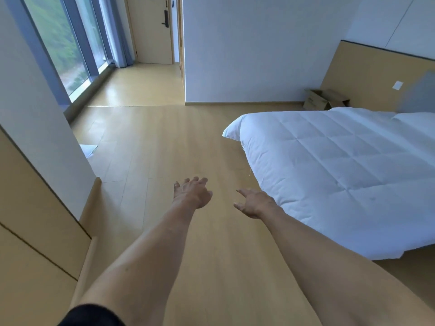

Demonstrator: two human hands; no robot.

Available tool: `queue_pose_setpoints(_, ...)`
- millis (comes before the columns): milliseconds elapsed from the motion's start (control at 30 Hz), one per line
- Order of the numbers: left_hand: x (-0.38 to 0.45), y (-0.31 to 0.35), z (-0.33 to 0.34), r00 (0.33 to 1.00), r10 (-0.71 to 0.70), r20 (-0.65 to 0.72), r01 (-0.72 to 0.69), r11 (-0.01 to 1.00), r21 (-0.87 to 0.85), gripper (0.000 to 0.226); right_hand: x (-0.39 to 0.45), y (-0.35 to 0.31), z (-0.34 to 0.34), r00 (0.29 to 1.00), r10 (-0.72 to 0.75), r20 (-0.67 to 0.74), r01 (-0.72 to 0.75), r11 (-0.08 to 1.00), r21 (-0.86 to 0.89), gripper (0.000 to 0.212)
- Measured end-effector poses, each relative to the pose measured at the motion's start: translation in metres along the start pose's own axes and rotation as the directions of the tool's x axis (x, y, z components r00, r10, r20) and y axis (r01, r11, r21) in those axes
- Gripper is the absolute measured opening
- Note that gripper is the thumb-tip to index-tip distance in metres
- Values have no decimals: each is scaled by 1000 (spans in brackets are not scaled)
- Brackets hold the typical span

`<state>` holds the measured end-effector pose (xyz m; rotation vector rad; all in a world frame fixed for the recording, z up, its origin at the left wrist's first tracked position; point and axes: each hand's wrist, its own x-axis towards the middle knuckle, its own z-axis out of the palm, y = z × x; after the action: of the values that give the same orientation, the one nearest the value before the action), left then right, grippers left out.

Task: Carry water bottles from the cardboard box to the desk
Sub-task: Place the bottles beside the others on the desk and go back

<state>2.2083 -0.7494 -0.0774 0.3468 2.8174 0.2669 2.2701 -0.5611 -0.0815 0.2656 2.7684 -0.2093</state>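
both arms reach forward over the wooden floor (146,142); the left hand (191,192) and right hand (254,203) are loosely spread, holding nothing. an open cardboard box (322,100) sits far right, beside the bed (341,165).

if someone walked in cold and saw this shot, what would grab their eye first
Two bare hands, left hand and right hand, stretch forward over the wooden floor at centre, fingers relaxed and holding nothing. To the right lies a bed with a white quilted duvet. Beyond it, against the far wall, sits an open cardboard box, and tall windows run along the left.
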Motion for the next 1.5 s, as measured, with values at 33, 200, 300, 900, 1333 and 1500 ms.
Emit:
queue_pose_setpoints(33,19,0,-7,1000,12,11,-12,1000,3,56,16,-2,-10,1000,6,-2,-6,1000,5,62)
queue_pose_setpoints(200,105,2,-29,998,56,36,-56,998,20,57,94,-2,-47,999,43,-20,-42,998,47,62)
queue_pose_setpoints(300,157,0,-39,998,57,35,-59,997,40,56,144,0,-61,998,53,-20,-51,996,68,61)
queue_pose_setpoints(900,512,-6,-148,999,-54,-4,54,996,73,56,526,-1,-194,998,-67,18,65,994,87,64)
queue_pose_setpoints(1333,764,-8,-185,998,55,9,-56,998,37,56,745,-3,-267,1000,-6,-14,7,999,34,63)
queue_pose_setpoints(1500,887,-23,-216,992,123,33,-123,992,-1,56,851,-20,-315,998,55,-13,-56,997,-55,63)
